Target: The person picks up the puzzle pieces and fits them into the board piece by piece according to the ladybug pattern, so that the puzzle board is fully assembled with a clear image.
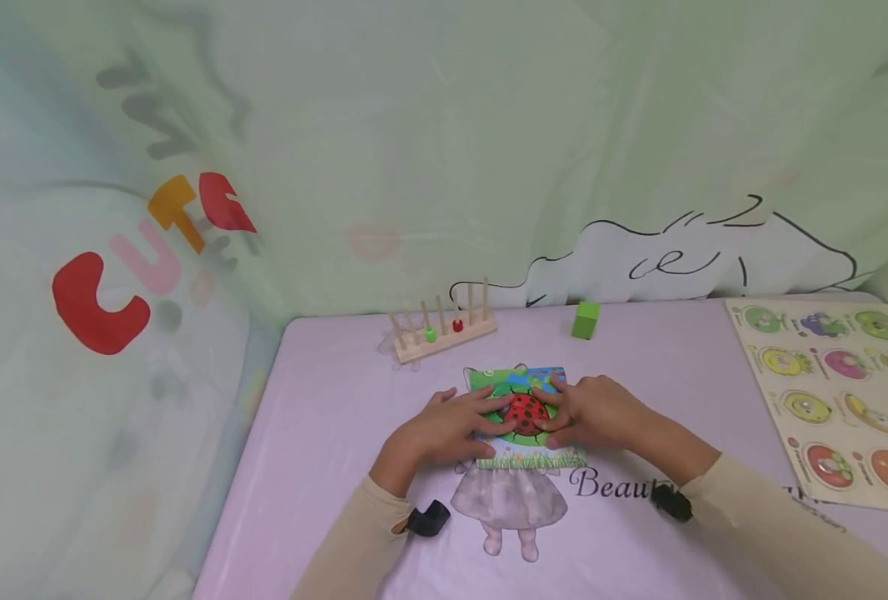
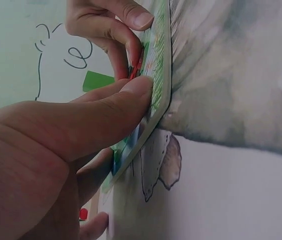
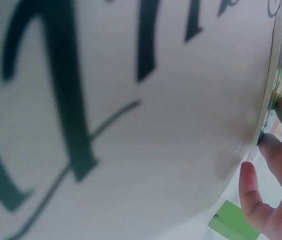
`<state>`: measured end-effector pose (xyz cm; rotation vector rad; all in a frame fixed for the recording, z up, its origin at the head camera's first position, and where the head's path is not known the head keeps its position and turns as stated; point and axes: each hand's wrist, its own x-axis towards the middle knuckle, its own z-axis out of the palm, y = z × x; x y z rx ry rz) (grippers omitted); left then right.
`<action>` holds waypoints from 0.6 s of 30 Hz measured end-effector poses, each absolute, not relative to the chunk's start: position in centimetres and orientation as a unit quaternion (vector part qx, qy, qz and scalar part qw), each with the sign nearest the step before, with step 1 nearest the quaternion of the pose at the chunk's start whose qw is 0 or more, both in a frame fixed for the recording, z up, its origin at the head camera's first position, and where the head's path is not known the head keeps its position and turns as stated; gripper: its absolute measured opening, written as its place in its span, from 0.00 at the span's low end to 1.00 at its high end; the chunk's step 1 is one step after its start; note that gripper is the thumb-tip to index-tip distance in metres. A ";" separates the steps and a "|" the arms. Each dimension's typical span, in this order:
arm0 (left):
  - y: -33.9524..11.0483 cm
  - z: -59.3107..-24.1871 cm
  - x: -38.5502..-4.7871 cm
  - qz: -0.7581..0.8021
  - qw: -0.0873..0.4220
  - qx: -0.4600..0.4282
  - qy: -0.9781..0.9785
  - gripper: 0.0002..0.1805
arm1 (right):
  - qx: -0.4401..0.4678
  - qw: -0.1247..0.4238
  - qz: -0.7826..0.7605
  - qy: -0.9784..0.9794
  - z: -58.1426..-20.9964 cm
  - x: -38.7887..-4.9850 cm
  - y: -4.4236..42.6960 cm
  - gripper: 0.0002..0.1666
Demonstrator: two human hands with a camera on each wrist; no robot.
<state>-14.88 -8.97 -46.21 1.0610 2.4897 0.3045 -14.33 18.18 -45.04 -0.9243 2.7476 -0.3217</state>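
Observation:
A small ladybug puzzle board (image 1: 531, 458) lies flat on the table, with grass printed along its near edge and blue at its far right. In its middle sits the red, black-spotted ladybug (image 1: 526, 414). The left hand (image 1: 450, 427) rests on the board's left part, fingers spread toward the ladybug; in the left wrist view its thumb (image 2: 140, 86) presses the surface. From the right, the right hand (image 1: 597, 412) touches the ladybug's edge with lightly bent fingers. Its fingertips lie along the board's side in the right wrist view, where the ladybug is mostly hidden.
Behind the board stands a wooden peg rack (image 1: 447, 340) with a green and a red bead. A green block (image 1: 585, 320) is at the back, right of the rack. A large fruit-picture board (image 1: 781, 417) lies at the right. Printed curtains rise behind and left of the table.

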 end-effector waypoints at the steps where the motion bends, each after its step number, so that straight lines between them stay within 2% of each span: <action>1: -9.0 -46.3 -14.9 0.107 0.208 0.381 0.894 0.32 | -0.315 0.113 -0.112 0.936 -45.0 -14.3 18.2 0.20; 10: -9.0 -46.4 -14.9 0.101 0.208 0.391 0.891 0.32 | -0.308 0.122 -0.120 0.936 -45.1 -14.3 18.5 0.21; 18: -8.6 -46.4 -14.8 0.113 0.230 0.396 0.882 0.32 | -0.284 0.143 -0.122 0.940 -45.0 -13.8 18.5 0.22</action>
